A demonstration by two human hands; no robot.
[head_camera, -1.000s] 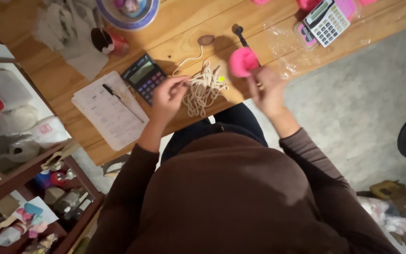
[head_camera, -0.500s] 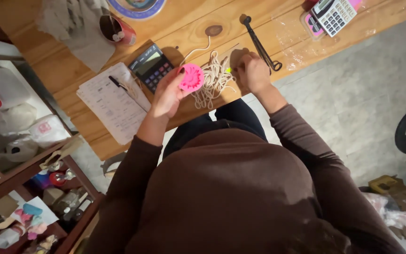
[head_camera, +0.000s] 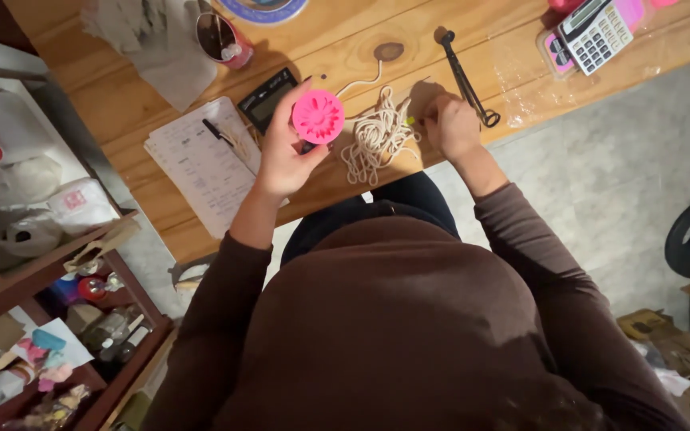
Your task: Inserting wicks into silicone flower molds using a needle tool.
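We see warm light on the table (head_camera: pixel 345 32) — hard shadows beside things; edges dim, slightly soft, perhaps motion blur.

home craft workshop | wooden table (head_camera: pixel 345 36) | cluttered shelves (head_camera: pixel 41 319) | calculators (head_camera: pixel 600 32)

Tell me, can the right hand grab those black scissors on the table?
Probably yes. The right hand rests by the string pile, and the black scissors lie right beside it on the wooden table, with nothing between.
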